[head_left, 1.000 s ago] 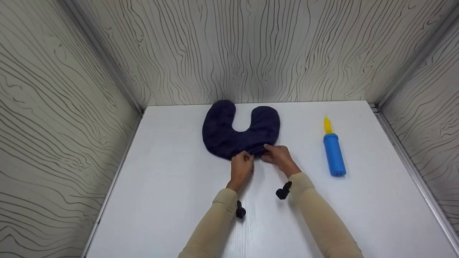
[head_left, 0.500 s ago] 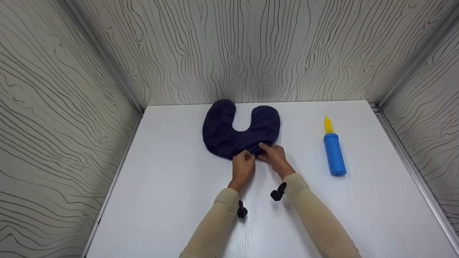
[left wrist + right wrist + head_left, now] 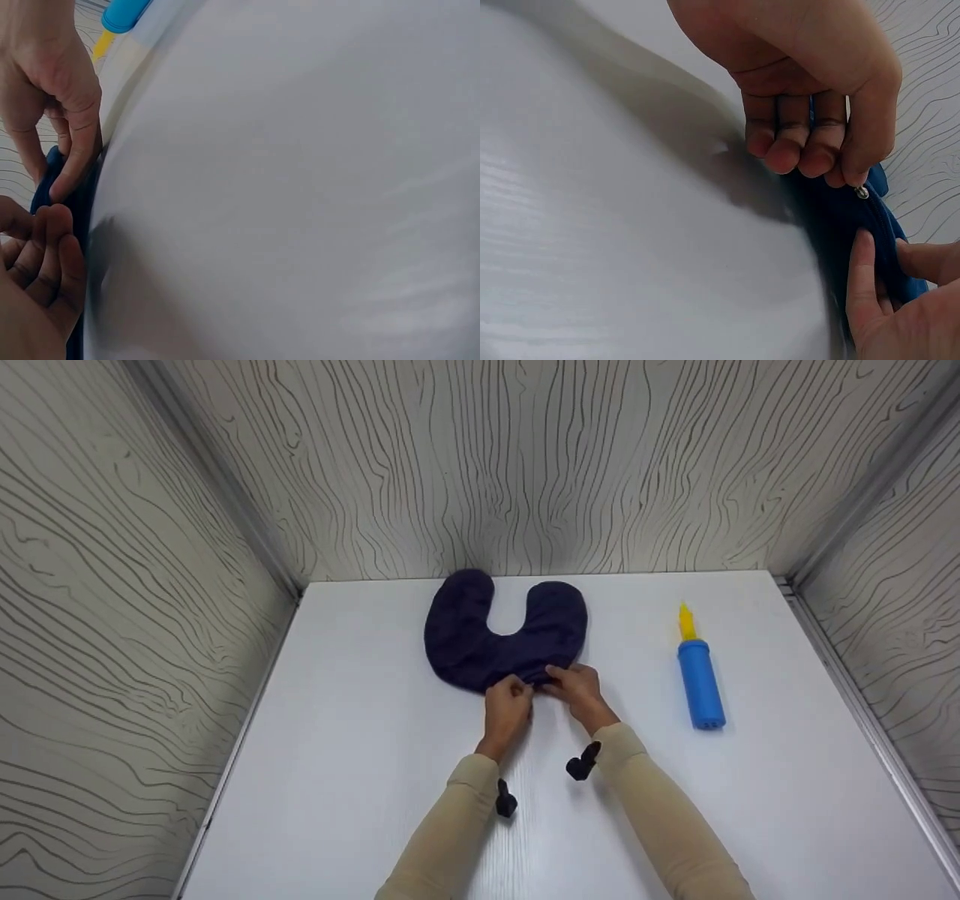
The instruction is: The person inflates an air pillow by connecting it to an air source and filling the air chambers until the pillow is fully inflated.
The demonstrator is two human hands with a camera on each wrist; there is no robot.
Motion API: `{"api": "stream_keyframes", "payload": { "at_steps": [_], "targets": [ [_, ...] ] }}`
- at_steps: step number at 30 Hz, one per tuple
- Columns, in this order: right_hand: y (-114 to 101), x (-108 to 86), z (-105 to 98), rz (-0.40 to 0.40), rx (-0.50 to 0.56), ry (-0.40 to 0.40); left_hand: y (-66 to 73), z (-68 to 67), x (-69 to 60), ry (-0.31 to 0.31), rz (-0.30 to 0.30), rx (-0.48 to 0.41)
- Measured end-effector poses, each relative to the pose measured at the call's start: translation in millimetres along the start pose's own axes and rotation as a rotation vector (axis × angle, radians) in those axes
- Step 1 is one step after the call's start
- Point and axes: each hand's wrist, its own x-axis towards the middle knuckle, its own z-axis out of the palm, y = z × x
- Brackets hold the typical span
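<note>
A dark navy U-shaped neck pillow [image 3: 469, 652] lies flat and looks limp, its two ends pointing to the back wall. At its near curved edge, my left hand [image 3: 508, 712] curls its fingers and pinches by a small metal zipper pull [image 3: 862, 193], seen in the right wrist view. A zipper line [image 3: 885, 229] runs along the edge from there. Just to the right, my right hand [image 3: 581, 690] pinches the pillow's edge between thumb and fingers, bunching the cloth slightly. Fingertips of the left hand partly hide the zipper.
A blue hand pump [image 3: 701, 682] with a yellow nozzle [image 3: 686, 622] lies on the white table [image 3: 337, 735] to the right. Wood-grain-patterned walls [image 3: 525, 465] enclose the back and both sides.
My right hand has shifted slightly left, closer to the left hand, and its thumb has changed place on the cloth. Left hand, pillow and pump stay nearly where they were.
</note>
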Motion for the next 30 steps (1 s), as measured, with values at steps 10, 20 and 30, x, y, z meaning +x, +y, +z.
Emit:
{"api": "stream_keyframes", "payload": {
  "at_steps": [10,20,30],
  "targets": [
    [-3,-0.4,-2,0.019,0.001,-0.030,-1.3,-1.4,0.1,-0.020,-0.007,-0.038],
    [-4,0.7,-2,0.043,0.005,-0.038,-5.3,-3.5,0.8,-0.013,-0.012,-0.042],
    [-4,3.8,-5,0.047,0.064,-0.043,-15.0,-17.7,-0.2,-0.005,-0.037,-0.097]
  ]
}}
